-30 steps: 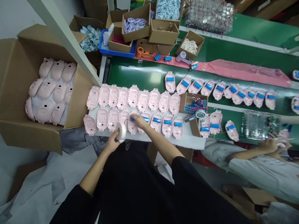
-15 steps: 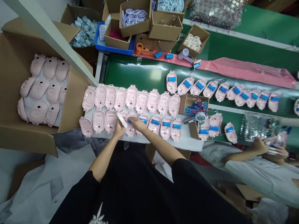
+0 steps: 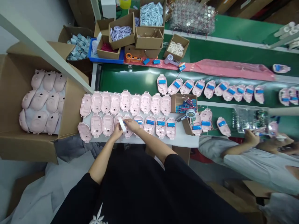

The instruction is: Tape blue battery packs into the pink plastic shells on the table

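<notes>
My left hand (image 3: 116,133) is closed around a roll of white tape (image 3: 122,124), held on edge over the front row of pink plastic shells. Just right of it, my right hand (image 3: 132,125) reaches down into one open pink shell (image 3: 128,133). Its fingers are together at a blue battery (image 3: 124,122) in that shell, and the fingertips are partly hidden. To the right, shells such as this pink one (image 3: 149,124) have blue batteries lying in them. Shells on the left, like this one (image 3: 96,125), and the back row hold no battery.
A large carton (image 3: 63,121) of pink covers stands at left, behind a slanting post (image 3: 46,46). A small box (image 3: 184,107) of wired batteries sits right of the rows. Parts boxes (image 3: 149,39) line the back. A co-worker's arm (image 3: 238,148) is at right.
The view has shifted, so the bench contents sit differently in the picture. Both hands remain at the same shell, the tape roll still in the left. The co-worker's hands have moved.
</notes>
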The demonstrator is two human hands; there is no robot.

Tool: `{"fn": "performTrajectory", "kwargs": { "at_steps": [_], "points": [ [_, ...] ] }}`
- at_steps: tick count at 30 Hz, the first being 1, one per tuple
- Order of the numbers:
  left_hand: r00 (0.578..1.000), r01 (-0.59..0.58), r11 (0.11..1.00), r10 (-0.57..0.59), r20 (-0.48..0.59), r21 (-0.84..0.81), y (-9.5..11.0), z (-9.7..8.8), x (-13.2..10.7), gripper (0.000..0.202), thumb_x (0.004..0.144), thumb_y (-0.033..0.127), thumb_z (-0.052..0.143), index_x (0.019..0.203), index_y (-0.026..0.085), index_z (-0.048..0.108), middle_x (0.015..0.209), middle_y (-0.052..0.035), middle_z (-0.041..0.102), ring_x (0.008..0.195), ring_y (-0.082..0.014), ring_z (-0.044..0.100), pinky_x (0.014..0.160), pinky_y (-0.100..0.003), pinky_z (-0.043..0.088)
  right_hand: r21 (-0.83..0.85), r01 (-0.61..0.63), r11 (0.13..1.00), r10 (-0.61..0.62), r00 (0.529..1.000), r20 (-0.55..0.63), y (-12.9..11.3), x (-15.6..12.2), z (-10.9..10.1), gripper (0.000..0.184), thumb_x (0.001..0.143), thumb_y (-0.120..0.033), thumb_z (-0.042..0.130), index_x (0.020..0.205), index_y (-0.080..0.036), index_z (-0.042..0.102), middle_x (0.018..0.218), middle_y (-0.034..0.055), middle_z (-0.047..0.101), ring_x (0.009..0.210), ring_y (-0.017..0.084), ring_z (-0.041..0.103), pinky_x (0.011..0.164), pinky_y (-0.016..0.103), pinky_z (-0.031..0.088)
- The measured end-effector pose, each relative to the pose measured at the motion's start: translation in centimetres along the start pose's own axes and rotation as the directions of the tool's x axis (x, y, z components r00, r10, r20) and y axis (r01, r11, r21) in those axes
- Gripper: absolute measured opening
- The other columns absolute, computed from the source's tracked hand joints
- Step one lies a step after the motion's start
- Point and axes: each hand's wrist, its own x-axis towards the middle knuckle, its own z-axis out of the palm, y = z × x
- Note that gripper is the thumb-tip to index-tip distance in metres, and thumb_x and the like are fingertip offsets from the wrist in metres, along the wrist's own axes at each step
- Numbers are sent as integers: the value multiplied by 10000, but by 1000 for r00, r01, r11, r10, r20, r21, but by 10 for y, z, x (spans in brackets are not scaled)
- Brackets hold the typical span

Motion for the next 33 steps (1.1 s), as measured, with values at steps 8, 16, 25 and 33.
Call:
{"fn": "performTrajectory", "kwargs": {
  "at_steps": [8, 16, 25, 33],
  "points": [
    [881, -335, 853, 434, -189, 399, 53, -23, -62, 412, 802, 335, 744, 1170, 208, 610, 1182, -114, 677, 1233, -327, 614, 1101, -528, 481, 712, -6, 702, 193, 964, -183, -46, -78, -38, 428, 1117, -439, 359, 1356, -191, 614, 1297, 142, 670, 1024, 225, 680, 859, 364, 562],
    [754, -503, 702, 642, -142, 503, 122, 26, -37, 473, 846, 218, 621, 1319, 212, 629, 1291, -124, 693, 1257, -298, 638, 1107, -455, 499, 931, -16, 365, 182, 982, -55, -55, -190, -53, 514, 886, -665, 702, 1012, -168, 733, 692, -21, 608, 580, 115, 494, 554, 225, 373],
    [770, -408, 768, 580, -267, 493, 138, 76, -88, 456, 818, 317, 713, 1256, 195, 682, 1180, -110, 745, 1233, -313, 657, 1140, -497, 477, 200, -242, 949, 279, 942, -185, 150, -185, -199, 206, 985, -254, 649, 1130, -185, 778, 1059, 102, 784, 932, 228, 695, 829, 284, 509],
    [746, -353, 704, 609, -268, 616, 149, 83, -117, 373, 819, 341, 725, 1164, 199, 717, 1105, -106, 766, 1177, -340, 688, 1095, -515, 514, -219, -556, 802, 522, 830, -197, 284, -158, -263, 345, 934, -97, 545, 1184, -110, 782, 1325, 224, 658, 1302, 308, 515, 1104, 403, 380]
  ]
}}
